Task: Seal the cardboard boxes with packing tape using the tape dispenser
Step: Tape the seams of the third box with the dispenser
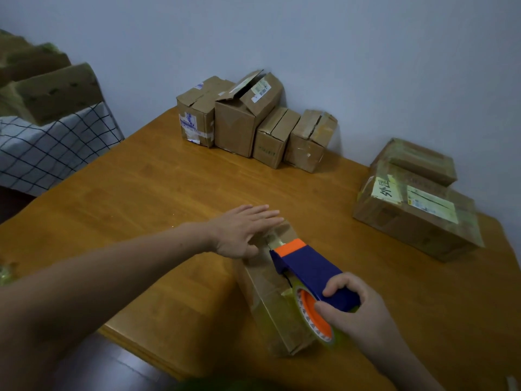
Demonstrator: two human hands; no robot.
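Observation:
A long narrow cardboard box (270, 303) lies on the wooden table (158, 193) in front of me. My left hand (242, 231) presses flat on its far end, fingers straight. My right hand (355, 309) grips the blue and orange tape dispenser (307, 269) by the handle near the tape roll (313, 317). The dispenser's orange front edge rests on the box top, just right of my left hand.
Several small boxes (253, 119) stand in a row against the back wall, some with loose flaps. Two taped boxes (417, 198) are stacked at the right. At the left, more boxes (48, 88) sit on a checked cloth (50, 148) off the table.

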